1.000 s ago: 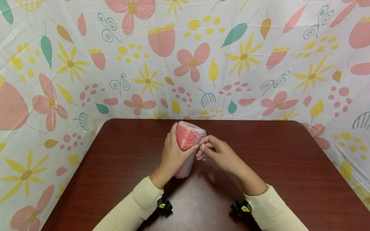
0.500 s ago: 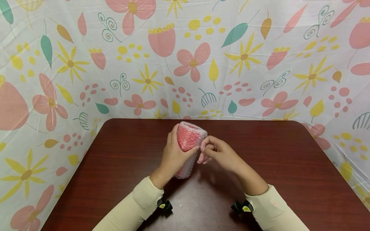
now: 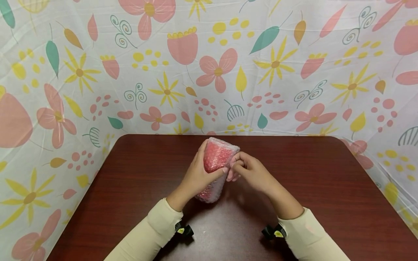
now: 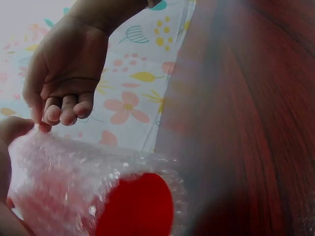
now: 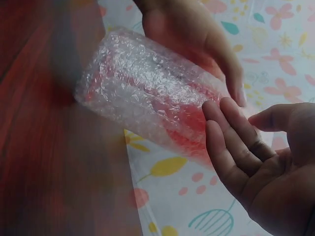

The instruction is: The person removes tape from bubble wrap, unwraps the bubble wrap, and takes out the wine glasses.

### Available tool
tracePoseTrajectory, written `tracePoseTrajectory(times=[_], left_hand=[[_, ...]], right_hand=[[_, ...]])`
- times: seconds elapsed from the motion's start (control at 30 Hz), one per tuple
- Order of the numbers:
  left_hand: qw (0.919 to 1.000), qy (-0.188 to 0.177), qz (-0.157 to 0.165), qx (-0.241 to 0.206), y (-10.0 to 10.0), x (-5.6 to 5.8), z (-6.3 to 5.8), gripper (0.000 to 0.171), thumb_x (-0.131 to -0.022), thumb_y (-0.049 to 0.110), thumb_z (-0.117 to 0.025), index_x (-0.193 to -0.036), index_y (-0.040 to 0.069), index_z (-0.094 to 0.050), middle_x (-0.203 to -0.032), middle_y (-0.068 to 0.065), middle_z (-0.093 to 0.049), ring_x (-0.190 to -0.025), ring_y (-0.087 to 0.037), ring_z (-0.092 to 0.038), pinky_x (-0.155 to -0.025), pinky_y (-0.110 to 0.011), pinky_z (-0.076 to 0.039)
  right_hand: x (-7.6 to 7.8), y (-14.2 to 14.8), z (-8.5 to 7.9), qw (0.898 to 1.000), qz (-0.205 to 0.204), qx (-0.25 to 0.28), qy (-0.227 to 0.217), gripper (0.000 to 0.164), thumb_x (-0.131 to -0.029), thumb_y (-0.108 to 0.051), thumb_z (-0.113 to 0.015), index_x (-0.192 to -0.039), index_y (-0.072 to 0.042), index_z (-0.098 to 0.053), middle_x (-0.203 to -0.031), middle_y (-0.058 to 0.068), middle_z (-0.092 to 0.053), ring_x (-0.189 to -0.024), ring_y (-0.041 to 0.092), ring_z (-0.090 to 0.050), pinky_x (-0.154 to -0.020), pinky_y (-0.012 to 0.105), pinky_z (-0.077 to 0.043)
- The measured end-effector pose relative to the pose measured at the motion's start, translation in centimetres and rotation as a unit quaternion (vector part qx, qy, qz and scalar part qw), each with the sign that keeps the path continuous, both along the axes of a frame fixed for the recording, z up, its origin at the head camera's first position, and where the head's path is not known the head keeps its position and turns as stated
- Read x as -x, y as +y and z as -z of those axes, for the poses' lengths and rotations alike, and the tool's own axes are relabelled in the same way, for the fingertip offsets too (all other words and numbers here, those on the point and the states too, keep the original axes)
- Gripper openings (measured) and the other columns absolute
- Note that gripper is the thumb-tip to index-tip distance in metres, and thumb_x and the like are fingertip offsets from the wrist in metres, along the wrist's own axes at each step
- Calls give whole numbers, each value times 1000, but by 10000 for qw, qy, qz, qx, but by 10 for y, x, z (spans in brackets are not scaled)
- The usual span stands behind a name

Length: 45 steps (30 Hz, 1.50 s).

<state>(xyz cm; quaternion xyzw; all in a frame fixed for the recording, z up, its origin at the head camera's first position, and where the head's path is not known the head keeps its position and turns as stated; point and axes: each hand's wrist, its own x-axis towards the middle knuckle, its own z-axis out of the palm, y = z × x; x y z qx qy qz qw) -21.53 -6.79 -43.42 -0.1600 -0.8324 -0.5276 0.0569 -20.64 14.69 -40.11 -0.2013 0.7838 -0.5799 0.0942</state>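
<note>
A red cylinder [image 4: 142, 206], with a smooth round end showing in the left wrist view, is wrapped in clear bubble wrap [image 5: 142, 83]. It leans over the table in the head view. My left hand [image 3: 197, 174] grips the wrapped cylinder from the left, thumb across the near side and fingers behind it. At the upper right edge of the wrap, my right hand [image 3: 249, 171] pinches with thumb and index finger, close to the left thumb tip. Its other fingers are loosely bent, as the right wrist view shows. What exactly lies between the pinching fingertips is too small to tell apart.
A dark reddish-brown wooden table [image 3: 137, 185] with rounded far corners lies below the hands. Floral cloth [image 3: 130, 72] hangs behind it and along both sides. Black straps with small devices [image 3: 184, 231] are on both wrists.
The wrapped cylinder and my left hand have shifted slightly to the right. My right hand has moved a little right with them, staying at the wrap's edge.
</note>
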Motion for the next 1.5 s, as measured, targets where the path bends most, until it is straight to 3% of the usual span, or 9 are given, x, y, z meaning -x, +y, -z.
tracePoseTrajectory(times=[0.17,0.37,0.53,0.7,0.83,0.93,1.27,1.5], left_hand=[[9993,-50,114,-352,-3,2,-3,97,-86,37,-80,-159,44,-16,-157,3,-39,-132,-22,-51,-105,-49,-47],[9994,145,-224,-204,-2,1,-4,97,-83,41,-82,-159,41,-22,-147,-5,-46,-125,-25,-54,-99,-50,-51],[9991,190,-371,-118,-2,0,-3,97,-82,44,-83,-158,42,-23,-141,-7,-48,-120,-26,-56,-96,-50,-52],[9986,170,-477,-140,-1,0,-3,97,-81,46,-83,-155,51,-21,-138,-8,-47,-117,-26,-56,-94,-48,-53],[9980,236,-561,-141,0,-1,-3,98,-80,44,-84,-157,44,-24,-136,-9,-46,-116,-27,-56,-92,-49,-54],[9972,376,-629,-130,0,-1,-2,98,-80,42,-85,-159,36,-26,-137,-11,-45,-117,-27,-55,-94,-49,-53],[9967,328,-726,-130,0,0,-1,98,-79,41,-85,-158,33,-27,-139,-7,-43,-119,-26,-54,-96,-49,-52],[9965,332,-768,-23,1,-1,-1,98,-79,42,-86,-156,43,-26,-137,-7,-44,-119,-25,-54,-97,-48,-51]], right_hand=[[2,5,-2,10000,78,-24,-14,16,-105,-9,-47,-110,5,-51,-85,13,-72,-82,28,-74,-77,39,-61],[2,8,-4,9996,-284,19,-92,19,-108,-12,-44,-116,6,-47,-96,27,-70,-85,28,-75,-78,45,-60],[3,9,-5,9987,-447,45,-222,20,-109,-11,-41,-118,6,-42,-102,30,-71,-88,31,-76,-77,47,-61],[4,10,-5,9995,-234,44,-217,21,-108,-14,-47,-115,5,-45,-88,26,-71,-76,30,-75,-69,46,-61],[4,9,-4,9995,-100,170,-240,21,-106,-14,-49,-113,6,-47,-78,22,-69,-68,26,-73,-63,43,-61],[3,8,-4,9990,-154,325,-268,19,-105,-9,-48,-111,9,-47,-78,21,-69,-68,24,-73,-62,43,-61],[2,4,-5,9997,11,121,-208,22,-104,-16,-57,-106,5,-50,-74,18,-67,-67,22,-72,-67,49,-60],[2,3,-4,9997,-9,75,-211,17,-105,-11,-51,-109,5,-48,-81,20,-69,-74,24,-74,-70,45,-61]])
